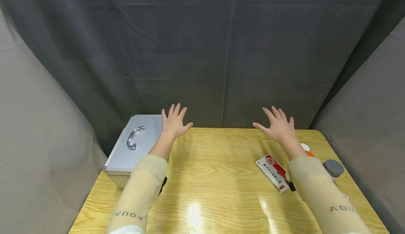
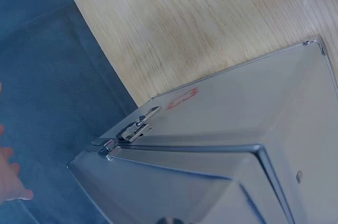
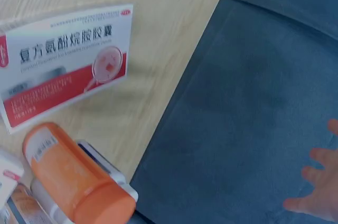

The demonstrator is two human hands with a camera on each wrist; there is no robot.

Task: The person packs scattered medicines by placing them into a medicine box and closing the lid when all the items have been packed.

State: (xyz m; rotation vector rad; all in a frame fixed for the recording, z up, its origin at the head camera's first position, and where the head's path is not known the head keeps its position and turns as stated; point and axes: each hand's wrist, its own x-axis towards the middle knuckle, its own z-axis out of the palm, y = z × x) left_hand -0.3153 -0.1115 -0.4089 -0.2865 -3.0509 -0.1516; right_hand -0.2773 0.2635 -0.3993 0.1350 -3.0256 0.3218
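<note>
My left hand [image 1: 174, 123] is held up with fingers spread and holds nothing; it is beside the right edge of a silver metal case [image 1: 121, 160]. The case is closed, with a chrome handle [image 1: 134, 138] on its lid, and the left wrist view shows a metal latch [image 2: 138, 124] on its side. On the other side my right hand [image 1: 278, 126] is also raised, fingers spread, touching nothing. Nearest to it lies a white and red medicine box [image 1: 272, 173]. The right wrist view shows an orange bottle [image 3: 74, 174] beside that box.
A grey-lidded jar [image 1: 333, 168] stands at the table's right side, partly behind the right sleeve. A white cap [image 1: 305, 147] shows near the right forearm. Dark curtain [image 1: 202, 51] hangs behind the wooden table [image 1: 218, 177], with lighter cloth on both sides.
</note>
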